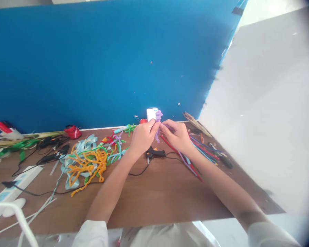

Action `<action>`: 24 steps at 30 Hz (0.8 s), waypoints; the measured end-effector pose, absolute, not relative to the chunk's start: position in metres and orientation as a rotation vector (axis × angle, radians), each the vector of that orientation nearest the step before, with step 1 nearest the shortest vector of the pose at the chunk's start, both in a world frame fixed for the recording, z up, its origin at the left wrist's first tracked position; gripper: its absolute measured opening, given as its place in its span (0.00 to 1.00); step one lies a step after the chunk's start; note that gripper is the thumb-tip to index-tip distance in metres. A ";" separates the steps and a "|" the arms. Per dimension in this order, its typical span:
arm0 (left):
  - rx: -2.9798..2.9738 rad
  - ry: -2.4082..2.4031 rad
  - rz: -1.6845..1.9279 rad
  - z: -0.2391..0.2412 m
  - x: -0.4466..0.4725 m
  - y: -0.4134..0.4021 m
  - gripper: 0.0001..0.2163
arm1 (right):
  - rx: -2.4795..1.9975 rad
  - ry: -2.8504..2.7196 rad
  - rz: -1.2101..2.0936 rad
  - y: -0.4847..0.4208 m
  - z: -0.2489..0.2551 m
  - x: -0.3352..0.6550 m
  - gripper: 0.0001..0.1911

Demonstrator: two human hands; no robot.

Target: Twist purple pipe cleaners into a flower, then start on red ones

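Over brown table (164,192): purple pipe cleaner (158,115); blue wall (105,61) behind.

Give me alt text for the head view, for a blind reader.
The left hand and right hand pinch a twisted purple pipe cleaner above a brown table, before a blue wall. A black glue gun lies below them, a tangle of orange, green and pale blue strands to their left.
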State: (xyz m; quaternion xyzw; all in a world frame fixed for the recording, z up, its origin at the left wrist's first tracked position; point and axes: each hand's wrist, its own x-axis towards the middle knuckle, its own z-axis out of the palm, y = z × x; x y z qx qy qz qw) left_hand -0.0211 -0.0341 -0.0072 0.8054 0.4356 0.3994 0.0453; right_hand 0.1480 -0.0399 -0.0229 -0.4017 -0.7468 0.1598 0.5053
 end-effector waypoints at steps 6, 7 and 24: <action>2.921 1.325 1.140 -0.002 -0.035 -0.031 0.20 | -0.662 -1.412 1.484 -0.041 -0.011 0.150 0.15; 2.977 1.286 1.145 -0.001 -0.037 -0.030 0.20 | -0.635 -1.396 1.563 -0.041 -0.011 0.151 0.13; 2.314 1.212 1.192 0.000 -0.021 -0.047 0.25 | -0.840 -2.056 -0.098 -0.052 -0.016 0.147 0.14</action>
